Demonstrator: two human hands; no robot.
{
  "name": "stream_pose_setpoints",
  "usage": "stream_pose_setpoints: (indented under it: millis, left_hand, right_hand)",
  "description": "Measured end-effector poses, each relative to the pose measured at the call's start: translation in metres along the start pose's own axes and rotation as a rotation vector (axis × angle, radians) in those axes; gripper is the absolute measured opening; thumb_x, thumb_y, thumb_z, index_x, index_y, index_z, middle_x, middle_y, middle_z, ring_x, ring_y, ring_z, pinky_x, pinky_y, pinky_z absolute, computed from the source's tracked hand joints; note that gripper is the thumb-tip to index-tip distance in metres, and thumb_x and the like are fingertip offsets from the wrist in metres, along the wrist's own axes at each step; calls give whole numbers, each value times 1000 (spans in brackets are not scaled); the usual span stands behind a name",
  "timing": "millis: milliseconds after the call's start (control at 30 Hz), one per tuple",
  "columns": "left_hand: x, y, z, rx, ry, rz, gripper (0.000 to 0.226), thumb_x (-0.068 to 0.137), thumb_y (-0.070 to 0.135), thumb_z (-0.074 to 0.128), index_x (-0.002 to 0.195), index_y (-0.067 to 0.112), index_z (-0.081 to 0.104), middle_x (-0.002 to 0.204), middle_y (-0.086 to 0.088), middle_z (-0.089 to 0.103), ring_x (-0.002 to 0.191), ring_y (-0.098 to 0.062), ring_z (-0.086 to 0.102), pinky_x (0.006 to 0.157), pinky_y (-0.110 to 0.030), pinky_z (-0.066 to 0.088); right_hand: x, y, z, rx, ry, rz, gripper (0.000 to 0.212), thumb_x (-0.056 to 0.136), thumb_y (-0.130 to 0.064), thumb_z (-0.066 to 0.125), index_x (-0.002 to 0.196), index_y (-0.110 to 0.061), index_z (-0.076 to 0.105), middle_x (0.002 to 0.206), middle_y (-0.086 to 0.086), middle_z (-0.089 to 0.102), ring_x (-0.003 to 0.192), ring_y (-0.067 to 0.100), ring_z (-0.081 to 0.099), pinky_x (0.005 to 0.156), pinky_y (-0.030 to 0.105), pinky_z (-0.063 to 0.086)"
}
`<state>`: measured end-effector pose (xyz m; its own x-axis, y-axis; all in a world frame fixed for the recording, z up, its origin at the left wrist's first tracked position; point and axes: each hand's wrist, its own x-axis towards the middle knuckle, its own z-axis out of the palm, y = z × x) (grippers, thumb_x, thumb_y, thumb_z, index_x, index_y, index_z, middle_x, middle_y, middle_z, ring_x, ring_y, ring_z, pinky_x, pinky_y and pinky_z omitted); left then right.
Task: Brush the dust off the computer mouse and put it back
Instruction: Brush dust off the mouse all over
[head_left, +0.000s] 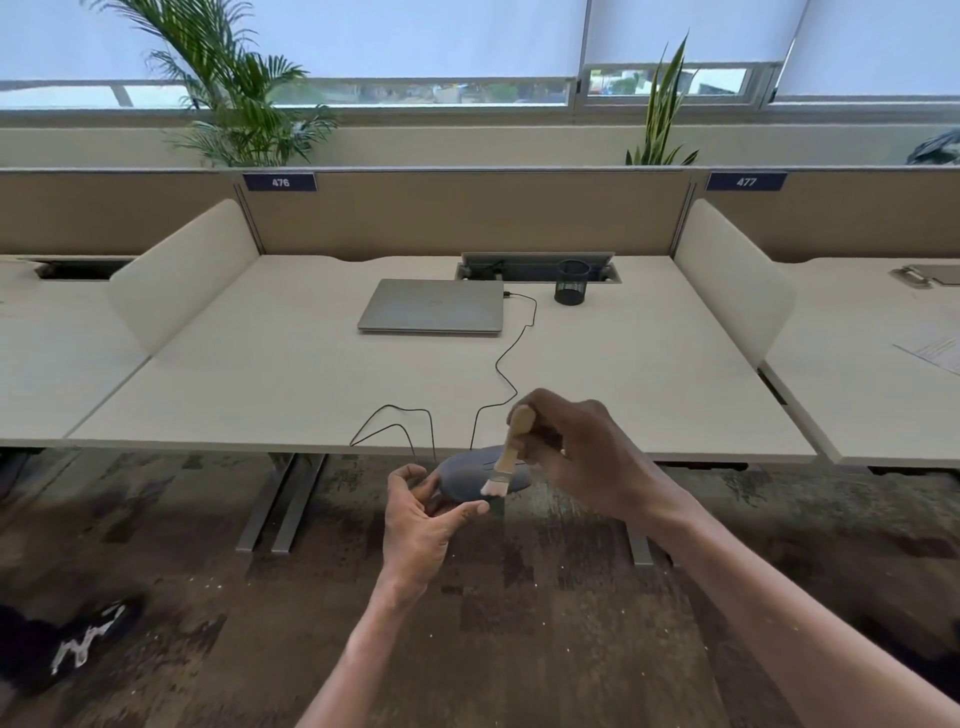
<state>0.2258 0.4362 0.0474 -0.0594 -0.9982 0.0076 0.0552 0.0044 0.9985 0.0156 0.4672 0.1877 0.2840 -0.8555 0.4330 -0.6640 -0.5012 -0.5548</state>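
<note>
A dark grey computer mouse (470, 478) is held in the air just in front of the desk's front edge, above the floor. My left hand (422, 512) grips it from the left and below, thumb under its near end. My right hand (576, 452) holds a small wooden-handled brush (511, 447) tilted downward. Its white bristles touch the mouse's top near the right side. The mouse's thin black cable (511, 358) loops over the desk to the closed laptop.
A closed silver laptop (432, 305) lies at the back of the pale desk (311, 384), beside a black mesh pen cup (571, 282) and a cable hatch. Low dividers stand on both sides. A dark shoe (78, 644) shows on the floor at lower left.
</note>
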Motion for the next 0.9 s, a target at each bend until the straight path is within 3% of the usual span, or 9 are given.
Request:
stream_pose_setpoints:
  millis: [200, 500, 633, 767, 900]
  left_hand:
    - [-3, 2, 8, 32, -10, 20, 82, 53, 22, 97, 115, 26, 44, 115, -7, 70, 101, -9, 74, 82, -15, 56]
    - [-3, -3, 2, 7, -7, 6, 84, 50, 23, 98, 115, 25, 45, 114, -11, 70, 106, -17, 74, 88, -28, 60]
    - [-1, -4, 4, 7, -7, 4, 82, 50, 22, 99, 113, 25, 45, 115, -11, 72, 107, -18, 73, 89, -27, 59]
    - [1, -2, 4, 34, 1, 27, 80, 51, 23, 98, 111, 27, 47, 103, -7, 74, 99, -17, 75, 84, -24, 59]
    - [2, 0, 2, 1, 7, 10, 81, 51, 16, 97, 112, 21, 45, 114, -10, 72, 106, -16, 74, 86, -24, 59]
  right_hand:
    - [27, -13, 24, 25, 61, 76, 43, 90, -11, 73, 130, -12, 58, 87, 7, 76, 71, 14, 73, 71, 32, 62]
    - [58, -7, 30, -158, 82, 44, 24, 91, -5, 66, 113, -9, 58, 76, 8, 70, 63, 22, 67, 61, 44, 60]
    - [68, -13, 38, -68, 40, 86, 37, 90, -7, 69, 126, -9, 59, 76, 8, 71, 65, 23, 70, 66, 42, 61]
    - [76, -16, 52, -58, -10, 133, 23, 89, -2, 67, 111, 0, 63, 73, 9, 70, 63, 24, 70, 64, 44, 61]
    - [85, -4, 48, -72, 39, 303, 10, 86, -1, 68, 92, -1, 61, 78, 18, 69, 70, 34, 71, 66, 48, 61]
